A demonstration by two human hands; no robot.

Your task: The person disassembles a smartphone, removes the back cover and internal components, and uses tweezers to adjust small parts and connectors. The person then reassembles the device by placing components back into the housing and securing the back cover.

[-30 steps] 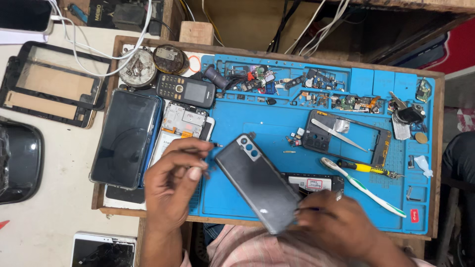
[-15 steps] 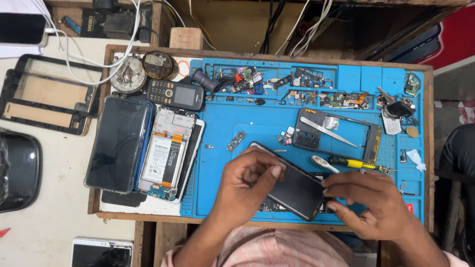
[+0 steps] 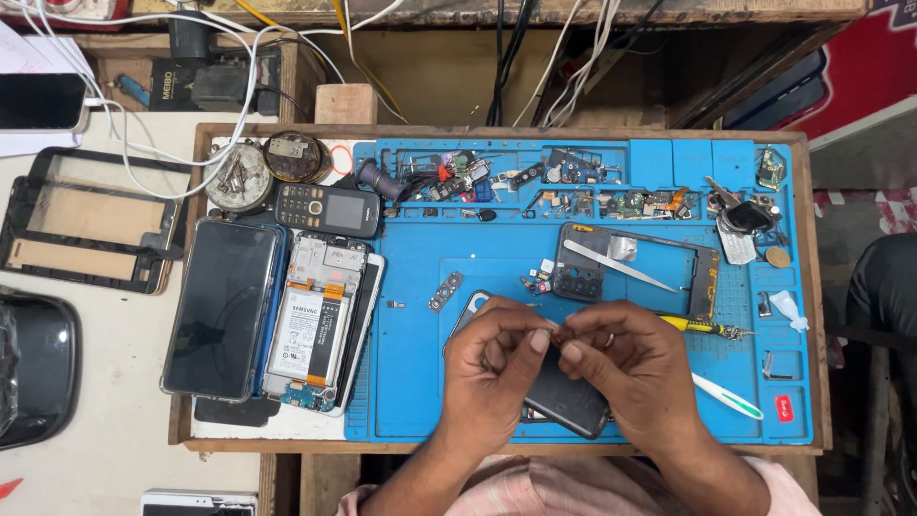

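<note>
Wooden workbench [image 3: 497, 132] under us, its top mostly covered by one blue repair mat [image 3: 420, 382], with a cluttered shelf and hanging cables behind it. We count two hands at work over the mat's near edge. Our left hand [image 3: 497, 368] and right hand [image 3: 635, 373] meet fingertip to fingertip, both pinched shut on one tiny part [image 3: 557, 334] between them; it is too small for us to tell what it is. Beneath the hands lies one dark phone [image 3: 564, 397], flat on the mat, partly covered by them. Just beyond sits one black phone frame [image 3: 702, 277] with one slim metal pry tool [image 3: 616, 266] lying across it. Right of the hands we note one yellow-handled screwdriver [image 3: 702, 327] and one white and green pen-like tool [image 3: 726, 396]. Left of the mat lie one opened phone [image 3: 310, 325] showing its battery, and one dark screen panel [image 3: 222, 311] just beside it. Above them rests one small keypad phone [image 3: 330, 208], and next to that two round tins [image 3: 267, 167] of small hardware. One empty screen bezel [image 3: 86, 229] lies on the pale table [image 3: 115, 420] further left. Loose small parts fill the mat's far compartments; we cannot count them.
</note>
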